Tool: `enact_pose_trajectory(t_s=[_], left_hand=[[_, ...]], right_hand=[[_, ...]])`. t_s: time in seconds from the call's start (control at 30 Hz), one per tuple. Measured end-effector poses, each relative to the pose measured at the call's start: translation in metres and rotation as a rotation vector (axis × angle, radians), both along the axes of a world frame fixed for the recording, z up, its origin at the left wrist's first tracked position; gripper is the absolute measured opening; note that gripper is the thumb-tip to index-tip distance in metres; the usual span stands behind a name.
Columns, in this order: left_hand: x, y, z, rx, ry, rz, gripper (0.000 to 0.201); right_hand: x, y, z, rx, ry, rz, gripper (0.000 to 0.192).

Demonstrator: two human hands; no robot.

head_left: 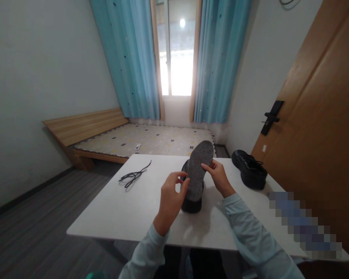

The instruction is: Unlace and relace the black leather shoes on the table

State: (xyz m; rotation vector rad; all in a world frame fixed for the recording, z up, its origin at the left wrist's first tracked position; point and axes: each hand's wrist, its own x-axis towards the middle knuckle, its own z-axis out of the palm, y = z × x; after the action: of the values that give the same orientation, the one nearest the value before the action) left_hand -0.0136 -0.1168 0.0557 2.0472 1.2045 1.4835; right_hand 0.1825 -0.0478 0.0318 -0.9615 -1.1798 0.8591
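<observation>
A grey felt insole [200,164] stands tilted up out of a black shoe [192,202] in the middle of the white table [128,217]. My right hand [219,176] pinches the insole's right edge. My left hand [171,197] grips the insole's lower left edge, right by the shoe's opening. Most of the shoe is hidden behind the insole and my left hand. A second black shoe [249,169] sits at the table's far right, apart from both hands. A loose black shoelace [133,176] lies on the table's far left.
A wooden bed [119,139] with a patterned mattress stands beyond the table under a window with blue curtains [221,58]. A brown door [317,124] with a black handle is on the right. Grey floor lies to the left.
</observation>
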Motion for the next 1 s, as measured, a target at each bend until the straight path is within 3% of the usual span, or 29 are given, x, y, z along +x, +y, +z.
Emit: enact_pose_trajectory(t_s=[0.17,0.37,0.5,0.7,1.0], left_hand=[[0.011,0.025,0.011,-0.232,-0.004,-0.025,0.033],[0.003,0.047,0.024,-0.252,0.073,-0.020,0.037],[-0.026,0.065,0.024,-0.225,0.190,0.112,0.037],[-0.084,0.092,0.009,-0.327,0.391,0.352,0.034],[-0.152,0.107,-0.004,-0.479,0.456,0.638,0.033]], right_hand=[[-0.003,-0.002,0.002,-0.024,0.039,0.033,0.043],[-0.004,-0.004,0.007,0.013,-0.098,-0.014,0.038],[-0.003,-0.005,0.008,0.023,-0.262,-0.041,0.031],[-0.002,-0.003,0.002,0.054,-0.484,-0.034,0.024],[0.003,0.001,-0.006,0.083,-0.579,-0.051,0.021]])
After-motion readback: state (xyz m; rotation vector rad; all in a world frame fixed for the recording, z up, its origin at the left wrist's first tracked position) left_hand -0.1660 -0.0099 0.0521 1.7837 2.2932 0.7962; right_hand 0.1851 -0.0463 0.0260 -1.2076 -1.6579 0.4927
